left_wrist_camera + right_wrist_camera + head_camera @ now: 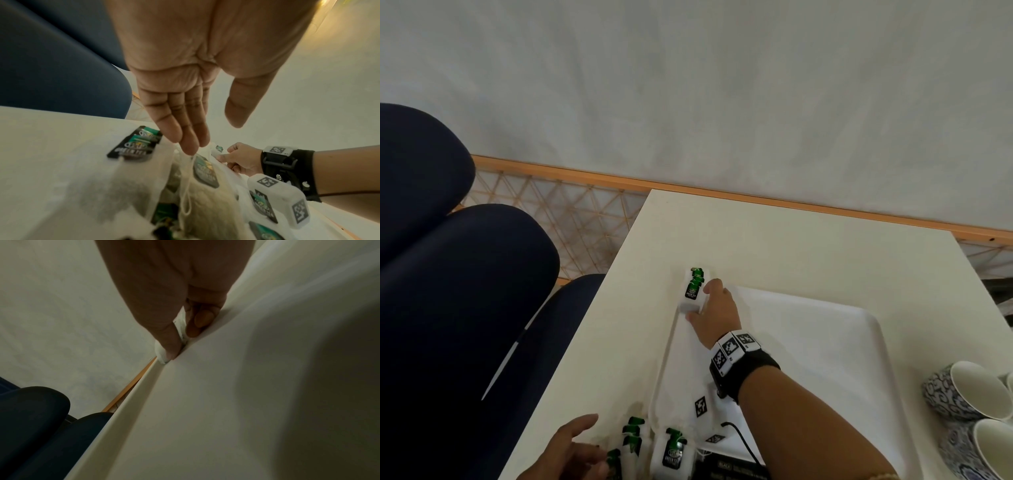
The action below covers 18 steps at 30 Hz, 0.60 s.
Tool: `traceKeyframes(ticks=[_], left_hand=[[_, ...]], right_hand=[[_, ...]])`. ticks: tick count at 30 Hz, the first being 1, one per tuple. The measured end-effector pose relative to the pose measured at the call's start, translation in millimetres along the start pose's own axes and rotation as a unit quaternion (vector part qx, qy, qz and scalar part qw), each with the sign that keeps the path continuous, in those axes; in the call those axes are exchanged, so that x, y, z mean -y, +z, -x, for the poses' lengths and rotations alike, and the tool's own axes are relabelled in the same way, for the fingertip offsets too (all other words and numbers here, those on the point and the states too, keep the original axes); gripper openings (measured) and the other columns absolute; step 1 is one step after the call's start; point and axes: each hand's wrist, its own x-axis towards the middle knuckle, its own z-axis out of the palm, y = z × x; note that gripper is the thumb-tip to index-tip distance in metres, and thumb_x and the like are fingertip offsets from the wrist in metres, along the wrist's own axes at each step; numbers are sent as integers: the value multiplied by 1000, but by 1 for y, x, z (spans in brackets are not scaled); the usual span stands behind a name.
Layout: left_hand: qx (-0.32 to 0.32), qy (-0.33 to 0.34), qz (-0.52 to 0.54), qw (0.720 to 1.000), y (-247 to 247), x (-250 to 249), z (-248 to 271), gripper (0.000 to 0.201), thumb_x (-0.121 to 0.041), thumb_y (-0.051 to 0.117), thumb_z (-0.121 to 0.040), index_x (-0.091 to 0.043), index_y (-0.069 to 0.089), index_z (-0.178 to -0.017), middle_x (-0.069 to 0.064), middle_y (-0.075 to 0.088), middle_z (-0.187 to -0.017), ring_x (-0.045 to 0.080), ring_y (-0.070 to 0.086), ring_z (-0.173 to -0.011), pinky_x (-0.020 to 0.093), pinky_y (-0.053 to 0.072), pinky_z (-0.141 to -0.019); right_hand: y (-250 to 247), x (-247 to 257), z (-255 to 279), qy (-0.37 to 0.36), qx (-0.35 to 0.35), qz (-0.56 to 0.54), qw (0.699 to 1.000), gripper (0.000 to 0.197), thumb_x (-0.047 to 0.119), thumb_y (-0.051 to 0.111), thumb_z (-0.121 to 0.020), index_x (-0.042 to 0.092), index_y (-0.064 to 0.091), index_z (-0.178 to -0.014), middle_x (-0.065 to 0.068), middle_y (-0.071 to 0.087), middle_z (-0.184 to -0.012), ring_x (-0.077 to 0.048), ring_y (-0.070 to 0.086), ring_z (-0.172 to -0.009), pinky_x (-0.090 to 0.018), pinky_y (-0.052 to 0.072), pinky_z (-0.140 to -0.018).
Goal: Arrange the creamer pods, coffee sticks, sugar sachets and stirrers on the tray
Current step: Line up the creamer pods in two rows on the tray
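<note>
My right hand [701, 302] reaches to the far left corner of the white tray [825, 342] and pinches a small stack of white tea bags with green labels [694, 289] standing against the rim. In the right wrist view, thumb and finger of the right hand [182, 342] squeeze the white bags [181, 327] at the tray's edge [144, 386]. My left hand [582, 442] hovers with relaxed, straight fingers [185, 129] over several loose tea bags [131, 146] on the table by the tray's near left corner. More tea bags [673, 452] lie there.
Blue-patterned cups [969, 390] stand at the table's right edge. A black box [732, 467] and a cable sit at the tray's near edge. Dark blue chair backs [465, 274] line the table's left side.
</note>
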Motion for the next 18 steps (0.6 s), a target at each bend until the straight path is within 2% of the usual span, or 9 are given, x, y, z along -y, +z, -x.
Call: traceKeyframes(ticks=[1,2,4,6,8,12,14,16,18], left_hand=[[4,1,-17,1000,-4,1,0,104,-22,84,-31,15,49,-121,33,59,-75,44,59,-61,37,49,-60],[11,7,-24,1000,-3,-1,0,103,-27,82,-31,11,50,-121,33,60,-76,43,60,-61,37,49,-60],[-71,10,-70,995,6,-10,-3,86,-30,77,-39,-13,56,-121,25,68,-78,38,66,-71,37,53,-69],[-108,85,-155,978,10,-11,9,65,-41,76,-51,-45,56,-113,8,73,-83,22,70,-74,28,53,-76],[-125,115,-215,962,10,-11,11,54,-30,79,-69,-61,50,-102,-11,72,-78,8,69,-71,18,51,-72],[-121,110,-294,942,7,-16,11,57,-21,77,-75,-66,49,-97,-20,66,-82,5,64,-73,16,49,-71],[-99,108,-337,930,8,-17,12,50,-23,76,-76,-66,55,-90,-10,63,-81,10,60,-74,18,48,-68],[-77,120,-380,914,10,-16,12,50,-27,74,-79,-71,51,-86,-15,57,-86,7,54,-82,16,42,-68],[-60,125,-423,896,16,-18,12,33,-33,67,-84,-63,52,-81,-23,50,-93,4,48,-93,13,39,-72]], right_hand=[[0,-1,-1,0,1,0,1000,48,19,67,-84,17,37,-121,-6,49,-116,-16,45,-89,-25,38,-78],[0,-1,-1,1,1,-1,1000,47,19,67,-84,16,37,-121,-6,50,-116,-16,45,-90,-25,38,-78],[-2,1,-2,1,4,0,1000,46,19,66,-85,15,37,-121,-8,50,-117,-16,45,-90,-25,39,-78],[-4,4,-1,-2,9,4,1000,49,20,68,-84,15,37,-122,-8,49,-118,-16,46,-89,-25,39,-77],[-8,6,5,-3,19,2,1000,54,22,71,-82,16,37,-123,-5,45,-115,-17,46,-88,-25,40,-78],[-20,7,30,-45,64,65,995,41,31,72,-82,20,45,-110,1,48,-105,-17,52,-92,-26,42,-80],[-31,9,52,-91,133,117,980,24,34,70,-83,23,52,-96,5,55,-93,-12,53,-87,-23,42,-76],[-39,10,78,-125,217,135,959,18,34,71,-83,21,62,-91,8,60,-87,-8,55,-83,-21,43,-73],[-42,9,102,-151,289,152,933,27,41,72,-81,22,66,-98,8,63,-91,-6,55,-83,-21,44,-74]])
